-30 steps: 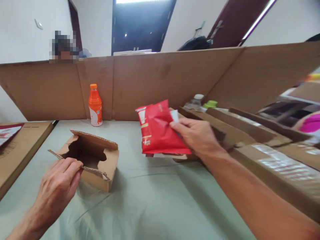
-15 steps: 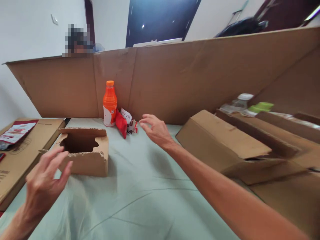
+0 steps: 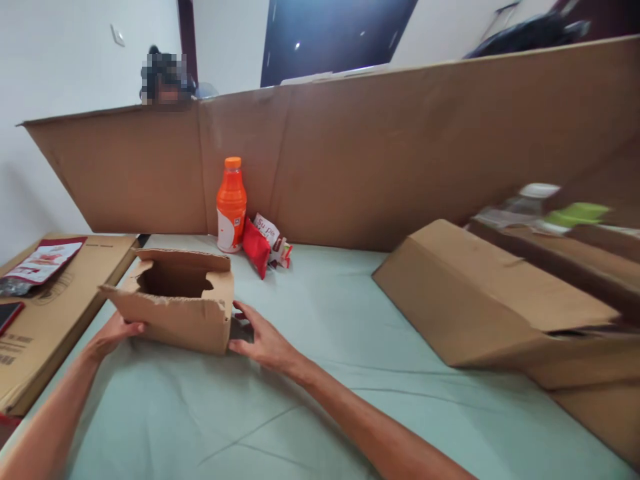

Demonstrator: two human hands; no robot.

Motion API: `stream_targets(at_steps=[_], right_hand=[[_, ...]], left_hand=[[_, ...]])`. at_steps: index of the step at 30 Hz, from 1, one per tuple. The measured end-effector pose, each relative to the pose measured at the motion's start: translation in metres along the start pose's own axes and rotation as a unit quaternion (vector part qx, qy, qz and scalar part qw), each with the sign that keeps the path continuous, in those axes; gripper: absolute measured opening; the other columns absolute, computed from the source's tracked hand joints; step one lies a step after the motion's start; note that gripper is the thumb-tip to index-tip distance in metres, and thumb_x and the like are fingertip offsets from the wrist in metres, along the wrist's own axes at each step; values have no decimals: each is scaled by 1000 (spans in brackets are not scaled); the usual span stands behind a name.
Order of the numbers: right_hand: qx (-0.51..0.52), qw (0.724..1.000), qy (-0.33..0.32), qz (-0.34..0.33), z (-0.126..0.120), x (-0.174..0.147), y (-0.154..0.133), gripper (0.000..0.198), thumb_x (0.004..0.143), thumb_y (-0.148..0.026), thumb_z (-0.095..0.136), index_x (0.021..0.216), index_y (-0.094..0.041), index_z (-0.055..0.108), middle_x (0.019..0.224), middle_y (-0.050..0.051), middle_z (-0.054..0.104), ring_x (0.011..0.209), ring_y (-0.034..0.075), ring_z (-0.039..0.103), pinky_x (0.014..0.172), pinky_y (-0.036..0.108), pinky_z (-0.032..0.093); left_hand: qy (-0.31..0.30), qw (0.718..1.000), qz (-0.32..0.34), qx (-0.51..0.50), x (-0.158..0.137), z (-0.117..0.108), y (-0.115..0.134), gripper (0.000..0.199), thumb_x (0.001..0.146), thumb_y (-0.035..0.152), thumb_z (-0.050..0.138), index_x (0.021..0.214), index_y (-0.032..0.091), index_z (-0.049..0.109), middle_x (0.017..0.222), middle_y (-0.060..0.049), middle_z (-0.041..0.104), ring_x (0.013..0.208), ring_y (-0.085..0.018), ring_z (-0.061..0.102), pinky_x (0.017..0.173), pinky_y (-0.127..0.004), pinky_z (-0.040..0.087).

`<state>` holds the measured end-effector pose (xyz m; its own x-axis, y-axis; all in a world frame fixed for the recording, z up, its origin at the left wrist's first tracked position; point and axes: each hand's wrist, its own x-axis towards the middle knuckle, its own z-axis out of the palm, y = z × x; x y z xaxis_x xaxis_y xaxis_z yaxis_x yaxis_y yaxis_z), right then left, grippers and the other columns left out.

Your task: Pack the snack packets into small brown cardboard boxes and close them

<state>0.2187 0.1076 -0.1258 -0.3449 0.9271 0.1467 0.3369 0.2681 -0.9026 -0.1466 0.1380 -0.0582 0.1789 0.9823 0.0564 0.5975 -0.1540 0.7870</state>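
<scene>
A small open-topped cardboard box (image 3: pixel 185 323) stands on the pale green cloth, its inside dark. At its left end my left hand (image 3: pixel 113 333) grips the lower corner, thumb on the front face, the other fingers partly hidden behind. My right hand (image 3: pixel 263 340) is by the box's right end with thumb and fingers apart; whether the fingertips touch the cardboard is hard to tell. Behind the box an orange bottle (image 3: pixel 231 207) stands upright. Beside it lie a red packet (image 3: pixel 257 248) and a white-and-brown printed wrapper (image 3: pixel 273 237).
A tall cardboard panel (image 3: pixel 350 160) runs along the back. Larger open cartons (image 3: pixel 480 293) occupy the right, with a clear white-lidded container (image 3: pixel 530 200) and a green item (image 3: pixel 577 215) behind. A flat carton (image 3: pixel 90 287) lies left, bearing a printed pouch (image 3: pixel 47 259). Someone's head shows above the panel.
My right hand has drawn back from near the wrapper to the box's right end. My left hand has come down onto its left end. The box looks slightly turned, and the view has shifted.
</scene>
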Motion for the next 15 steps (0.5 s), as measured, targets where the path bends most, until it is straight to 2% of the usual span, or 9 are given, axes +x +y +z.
stream_targets(at_steps=[2, 4, 6, 9, 12, 15], right_hand=[[40, 999, -13, -10, 8, 8, 1, 83, 81, -40, 69, 155, -17, 42, 149, 17, 56, 127, 30, 62, 107, 48, 51], [89, 995, -29, -18, 7, 12, 3, 77, 83, -42, 67, 153, -17, 46, 147, 16, 58, 130, 31, 60, 109, 49, 49], [141, 989, -44, -21, -1, 12, 6, 73, 82, -42, 71, 149, -19, 52, 145, 14, 61, 132, 33, 58, 111, 51, 47], [202, 977, -68, 0, -9, 9, 7, 66, 80, -37, 69, 143, -22, 59, 138, 10, 67, 131, 34, 59, 111, 51, 47], [214, 975, -56, 14, -9, 5, 8, 65, 79, -32, 66, 143, -22, 60, 139, 10, 66, 131, 34, 59, 112, 51, 45], [191, 981, -29, 0, -5, 2, 11, 71, 77, -32, 69, 146, -19, 57, 147, 12, 60, 138, 35, 53, 116, 51, 42]], left_hand=[[-21, 999, -14, -34, 2, 4, 1, 119, 49, 98, 67, 132, 13, 64, 113, -20, 75, 117, -47, 66, 101, -54, 57], [-34, 997, -21, -59, -5, 6, 1, 116, 49, 92, 74, 135, 15, 63, 118, -18, 74, 121, -47, 64, 103, -54, 56], [-46, 996, -22, -78, -19, 5, 4, 113, 51, 85, 80, 140, 18, 60, 123, -17, 73, 126, -46, 61, 107, -55, 52], [-58, 993, -16, -100, -38, 2, 9, 115, 54, 86, 79, 145, 20, 55, 128, -16, 70, 135, -44, 54, 117, -56, 42], [-53, 992, -11, -112, -40, 1, 10, 121, 53, 91, 75, 147, 20, 53, 132, -16, 68, 140, -44, 49, 123, -54, 34], [-54, 992, -20, -115, -26, 9, 5, 127, 48, 95, 72, 146, 18, 54, 130, -17, 68, 134, -46, 53, 118, -56, 40]])
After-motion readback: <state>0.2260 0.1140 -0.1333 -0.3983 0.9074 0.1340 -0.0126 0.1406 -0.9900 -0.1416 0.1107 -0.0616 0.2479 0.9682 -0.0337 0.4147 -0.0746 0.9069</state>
